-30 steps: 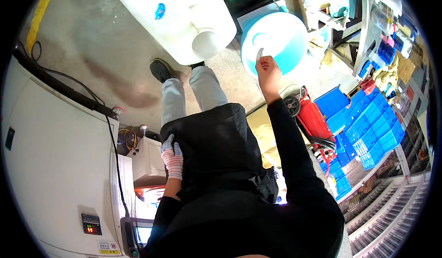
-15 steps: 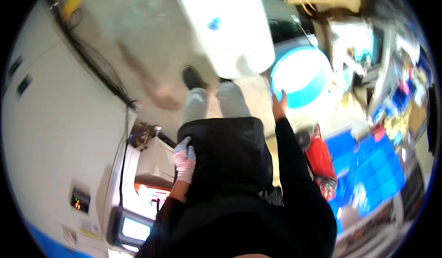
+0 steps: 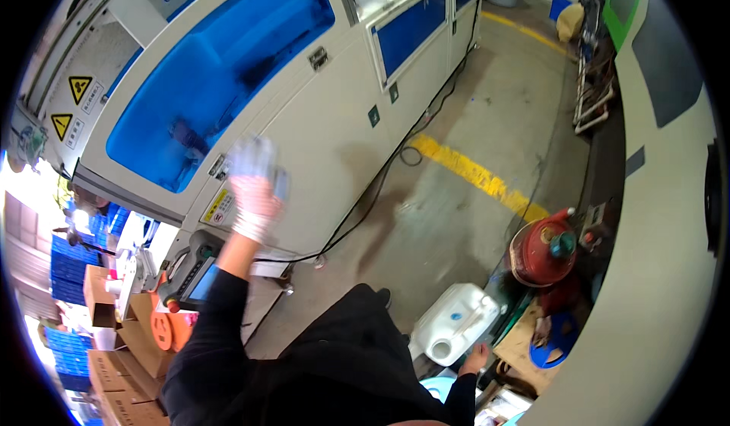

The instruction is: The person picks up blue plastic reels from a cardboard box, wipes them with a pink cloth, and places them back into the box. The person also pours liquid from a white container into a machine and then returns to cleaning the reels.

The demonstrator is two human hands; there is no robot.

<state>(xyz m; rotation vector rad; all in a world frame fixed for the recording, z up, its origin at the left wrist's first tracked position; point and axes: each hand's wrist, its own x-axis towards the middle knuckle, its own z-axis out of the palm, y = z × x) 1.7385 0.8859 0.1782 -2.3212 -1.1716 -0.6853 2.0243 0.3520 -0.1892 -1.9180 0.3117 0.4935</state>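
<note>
My left hand [image 3: 255, 186], in a white glove with pink stripes, is raised beside the pale machine's blue see-through door [image 3: 220, 68]. Its fingers are blurred but look stretched out, near a small metal latch [image 3: 219, 167] on the door's lower edge; whether they touch it I cannot tell. Down at the lower right is my bare right hand [image 3: 475, 359], loosely open and seemingly holding nothing. Close to it stands a white plastic jerrycan [image 3: 458, 321] with a round opening at its near end. Part of a light-blue tub [image 3: 438, 386] shows below the jerrycan.
A control pendant [image 3: 194, 270] with a red button hangs below my left forearm. Black cables [image 3: 380, 179] run along the machine's foot. A red gas cylinder [image 3: 541, 251] stands right of the yellow floor line [image 3: 468, 171]. Cardboard boxes [image 3: 122, 380] are stacked at lower left.
The view has swung left toward the machine. My left hand has risen from beside my body to the blue door. My right hand is away from the light-blue tub's rim.
</note>
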